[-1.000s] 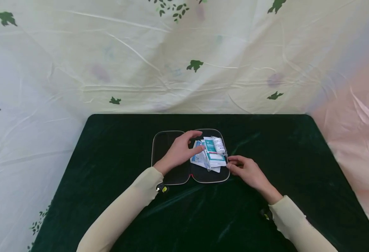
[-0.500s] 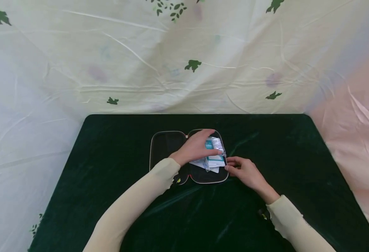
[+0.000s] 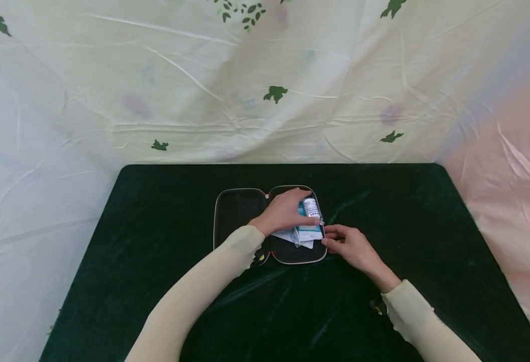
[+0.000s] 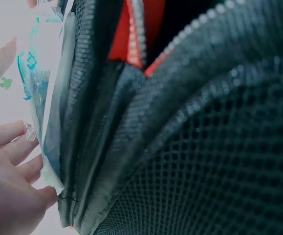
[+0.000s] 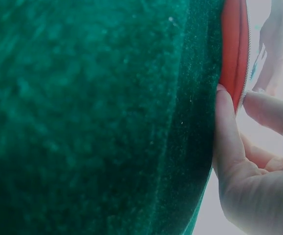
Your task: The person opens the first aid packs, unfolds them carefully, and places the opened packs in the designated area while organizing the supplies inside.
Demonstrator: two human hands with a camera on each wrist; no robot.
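A black zip case (image 3: 238,213) lies spread flat on the dark green table, its two halves side by side. Its right half contains a small white bottle (image 3: 311,207) and several white and teal packets (image 3: 308,234). Over these my left hand (image 3: 284,211) reaches, thumb and fingers spread on either side of the bottle. In the left wrist view, the fingers (image 4: 18,147) lie loosely by the packets (image 4: 36,73); firm contact is hard to tell. My right hand (image 3: 356,246) pinches the case's right rim, which shows red with a zipper (image 5: 234,54) in the right wrist view.
The green velvety table cover (image 3: 396,201) surrounds the case, with the table's far edge behind it. A pale curtain (image 3: 201,90) with green leaf shapes hangs beyond and at both sides.
My left hand has moved right, from the middle of the case to over the packets and bottle, then shifted slightly further. The right hand stays at the rim.
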